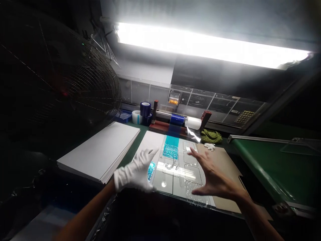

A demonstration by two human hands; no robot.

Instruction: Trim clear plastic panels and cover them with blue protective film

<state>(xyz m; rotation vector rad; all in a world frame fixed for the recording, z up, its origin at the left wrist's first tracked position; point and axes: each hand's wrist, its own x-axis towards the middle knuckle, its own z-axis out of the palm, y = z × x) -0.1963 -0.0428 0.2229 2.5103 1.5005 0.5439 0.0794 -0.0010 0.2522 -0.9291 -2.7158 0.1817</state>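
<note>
My left hand (136, 172), in a white glove, is open at the left side of a shiny clear panel (158, 179). Its thumb and fingers are apart, the lower fingertips close to the panel's near edge. My right hand (213, 175) is bare and also open, fingers spread over the panel's right part; whether it touches I cannot tell. Rounded outlines and bright reflections show on the panel. A strip of blue film (172, 147) runs down onto it from a roll, turning turquoise and bubbly. Another turquoise bubbly patch (151, 170) lies beside my left hand.
A stack of white sheets (100, 150) lies left, near a large fan (95, 77). Behind stand tape rolls (145, 109) and a red-brown roll holder (160, 126). Brown cardboard (223, 160), a green pouch (211, 136) and a green conveyor belt (263, 167) are right. A tube light (200, 43) hangs above.
</note>
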